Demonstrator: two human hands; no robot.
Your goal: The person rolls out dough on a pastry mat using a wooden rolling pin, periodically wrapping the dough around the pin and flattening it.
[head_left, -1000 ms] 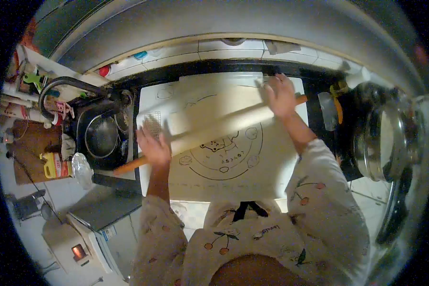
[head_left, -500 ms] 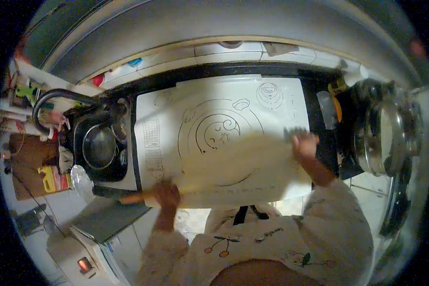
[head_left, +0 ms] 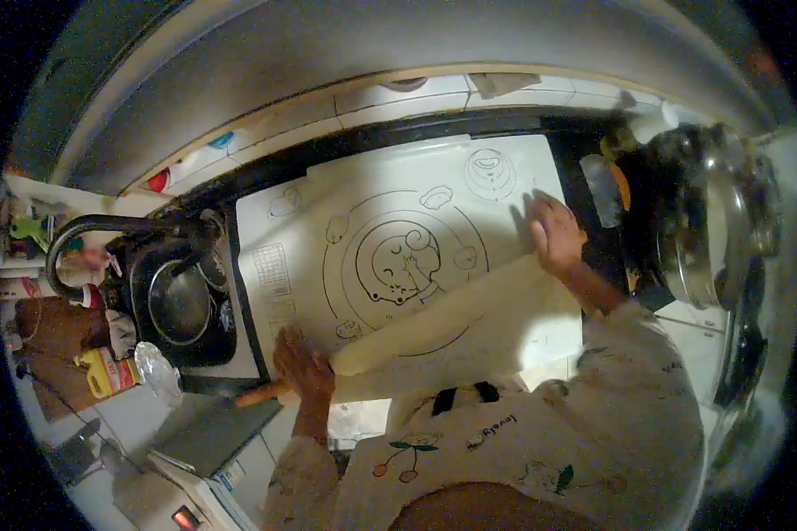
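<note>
A long wooden rolling pin (head_left: 264, 395) lies slantwise across a white printed mat (head_left: 270, 217), its right end higher in the view. Around its middle is wrapped a pale yellowish sheet, which looks like thin dough (head_left: 434, 320). My left hand (head_left: 306, 370) rests over the pin near its left end, fingers stretched forward. Toward the other end, my right hand (head_left: 555, 234) lies on the pin with its fingers extended and its palm down. Both palms hide parts of the pin. Rings and a cartoon figure show on the mat beyond the roll.
Left of the mat is a sink (head_left: 230, 350) with a pan (head_left: 180, 303) and a black faucet (head_left: 71, 234). A yellow bottle (head_left: 102, 373) stands beyond it. Stacked metal pots (head_left: 713, 239) are on the right, near a clear container (head_left: 600, 190).
The pin with its sheet looks sharper and sits straighter on the mat. My fingers have gone from curled round the pin to stretched out over it. The view has tilted slightly.
</note>
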